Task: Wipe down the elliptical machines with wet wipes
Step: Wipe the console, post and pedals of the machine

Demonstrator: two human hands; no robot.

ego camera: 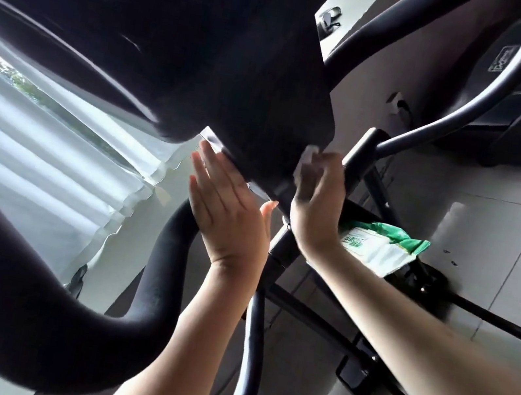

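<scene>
Large black plastic console housing of elliptical machine (208,50) seen from below. Left hand (229,212) laid flat on its lower edge, fingers straight, nothing held. Right hand (316,206) set against opposite edge. Green-and-white wet wipe pack (378,248) perched lower on machine, just beyond right wrist. Small white wet wipe (309,159) pressed between right fingers and housing; blurred, so curl round it cannot be told. Risks judged: pack knocked off by right forearm; wipe dropped if pressure eased; hidden underside left unwiped
</scene>
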